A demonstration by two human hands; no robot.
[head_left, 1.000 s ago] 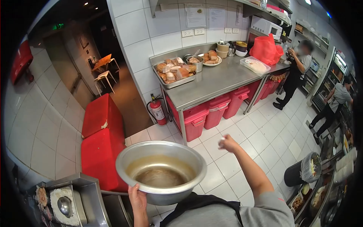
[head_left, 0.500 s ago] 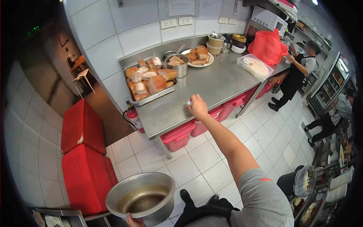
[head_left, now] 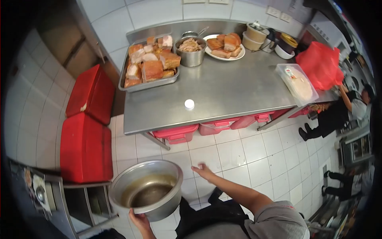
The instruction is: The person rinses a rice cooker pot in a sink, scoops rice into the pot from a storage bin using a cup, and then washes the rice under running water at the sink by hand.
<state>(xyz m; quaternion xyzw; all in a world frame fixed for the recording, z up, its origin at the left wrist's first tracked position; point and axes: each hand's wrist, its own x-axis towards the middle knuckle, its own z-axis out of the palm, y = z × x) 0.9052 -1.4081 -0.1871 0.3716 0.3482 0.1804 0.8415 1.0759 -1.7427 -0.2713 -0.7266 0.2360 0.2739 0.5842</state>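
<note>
My left hand point(head_left: 139, 220) grips the near rim of a large metal basin point(head_left: 147, 191), which has a thin brownish layer at its bottom. Right of the basin, my right hand point(head_left: 205, 171) is in the air over the floor, fingers apart and holding nothing. A small white round object point(head_left: 189, 104) rests near the front edge of the steel table point(head_left: 234, 87). Farther back on the table are a tray of browned meat pieces point(head_left: 152, 70), a metal pot of shredded meat point(head_left: 191, 51) and a white plate with meat slabs point(head_left: 225, 47).
Red boxes point(head_left: 86, 147) line the left side, and lidded red bins point(head_left: 177, 133) are under the table. A clear container point(head_left: 297, 83) and a red bag point(head_left: 320, 65) lie at the table's right. One person point(head_left: 336, 111) works beside it; another person point(head_left: 346, 185) is farther right.
My right hand has let go of the small white object on the table and drawn back toward the basin. The view has shifted, bringing the table nearer. The basin stays in my left hand.
</note>
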